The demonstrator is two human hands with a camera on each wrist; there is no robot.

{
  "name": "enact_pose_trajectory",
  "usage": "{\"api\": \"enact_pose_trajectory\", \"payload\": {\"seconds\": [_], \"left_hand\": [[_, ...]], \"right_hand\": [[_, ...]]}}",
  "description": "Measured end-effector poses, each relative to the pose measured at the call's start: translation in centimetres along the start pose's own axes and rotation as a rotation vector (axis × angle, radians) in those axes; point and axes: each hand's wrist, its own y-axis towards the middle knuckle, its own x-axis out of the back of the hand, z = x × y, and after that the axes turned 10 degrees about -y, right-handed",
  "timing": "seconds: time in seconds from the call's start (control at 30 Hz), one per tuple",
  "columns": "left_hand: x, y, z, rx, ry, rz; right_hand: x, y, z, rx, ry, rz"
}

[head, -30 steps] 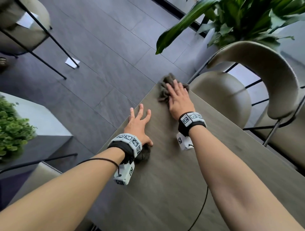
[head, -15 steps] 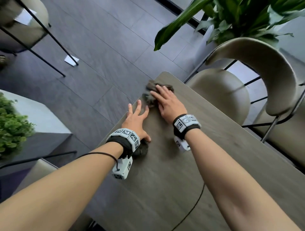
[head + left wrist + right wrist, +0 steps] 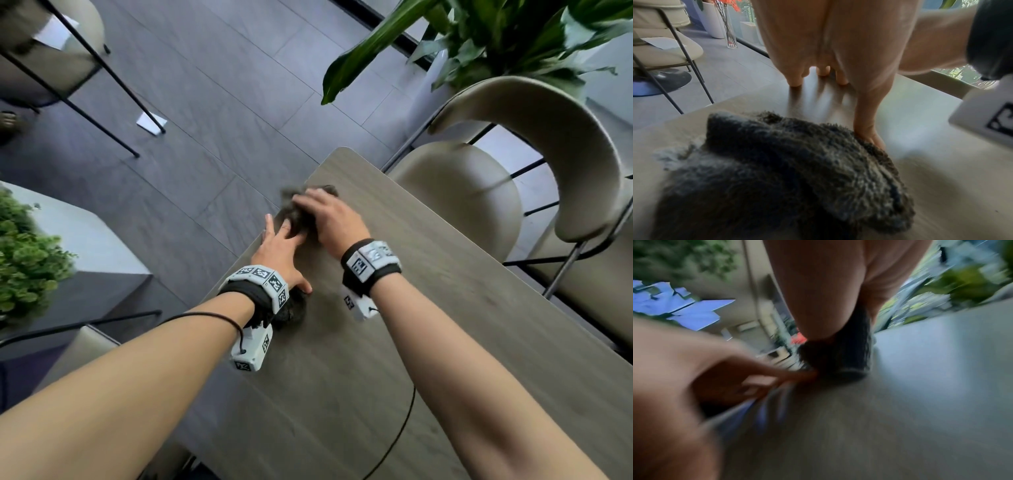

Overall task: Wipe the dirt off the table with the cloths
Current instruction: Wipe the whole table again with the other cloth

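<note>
- Because its palm lies flat with fingers spread on the table (image 3: 462,342), the left hand (image 3: 279,253) looks to be steadying; a shaggy dark-grey cloth (image 3: 797,170) lies bunched under that wrist, thumb touching it.
- Farther out, near the table's corner, the right hand (image 3: 330,219) presses a second cloth (image 3: 298,205) with roughly straight fingers, likely mid-swipe; it's blurred.

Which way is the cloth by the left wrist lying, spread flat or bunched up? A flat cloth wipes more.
Bunched up. The left wrist view shows the dark cloth heaped in thick folds on the table.
</note>
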Motion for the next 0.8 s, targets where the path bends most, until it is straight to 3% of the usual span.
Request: {"api": "enact_pose_trajectory", "payload": {"seconds": [0.1,0.23,0.33,0.43,0.5,0.57,0.63,0.8], "left_hand": [[0.1,0.1,0.1,-0.009,0.014,0.006],[0.0,0.1,0.2,-0.032,0.040,0.030],[0.1,0.0,0.2,-0.036,0.012,0.042],[0.1,0.0,0.1,-0.036,0.006,0.046],[0.1,-0.1,0.1,-0.029,-0.008,0.043],[0.2,-0.1,0.0,-0.028,-0.016,0.034],[0.2,-0.1,0.0,-0.029,-0.002,0.032],[0.4,-0.3,-0.2,-0.023,-0.020,0.006]], "right_hand": [[-1.2,-1.4,-1.0,0.056,-0.002,0.060],[0.6,-2.3,-7.0,-0.215,0.010,-0.048],[2.1,-2.0,-10.0,-0.333,0.007,-0.047],[3.9,-1.2,-11.0,-0.584,0.104,-0.076],[4.9,-0.5,-10.2,-0.697,0.159,-0.185],[5.4,-0.1,-7.6,-0.590,0.157,-0.278],[4.5,-0.4,-4.2,-0.387,0.148,-0.250],[0.1,-4.5,1.1,-0.108,0.009,0.122]]}}
